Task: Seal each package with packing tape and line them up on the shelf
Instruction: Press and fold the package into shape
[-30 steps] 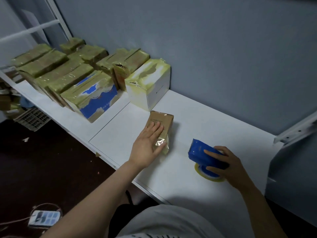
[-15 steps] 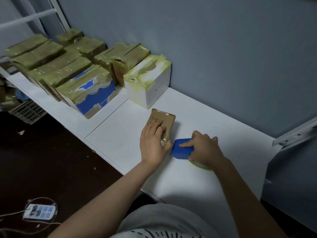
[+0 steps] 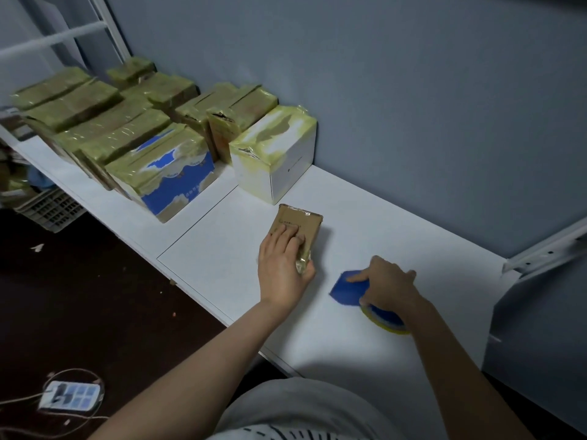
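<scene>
Grip, left hand: left hand (image 3: 281,268) lies on the brown package (image 3: 303,222), fingers nearly straight across its top and thumb along its near corner. It presses down rather than wraps round, probably to keep the package from sliding under the tape.
Grip, right hand: right hand (image 3: 386,285) is clamped on the tape dispenser (image 3: 347,289). The forefinger runs along the blue body and the other fingers curl over the roll, a hold suited to steering the cutting edge.
Shelf: white shelf (image 3: 365,217) carries the brown package, which lies flat near its front edge, within reach of both arms.
Taped row: finished packages (image 3: 104,128) stand beyond and to the left of the brown package, packed side by side against the wall. Yellowish tape covers their tops, so they look done.
White box: white box (image 3: 286,154) stands just beyond the brown package, apart from it. It ends the row, which suggests the next free place is beside it.
Brown package: small and flat, with glossy tape over its top.
Tape dispenser: sits on the shelf to the right of the brown package, near but not touching, its blade end turned toward it.
Tape end: crumpled tape (image 3: 301,265) bunches at the package's near end, beside the thumb.
Step in hand: sealing seems almost done. Whether a strip joins the dispenser to the package cannot be told.
</scene>
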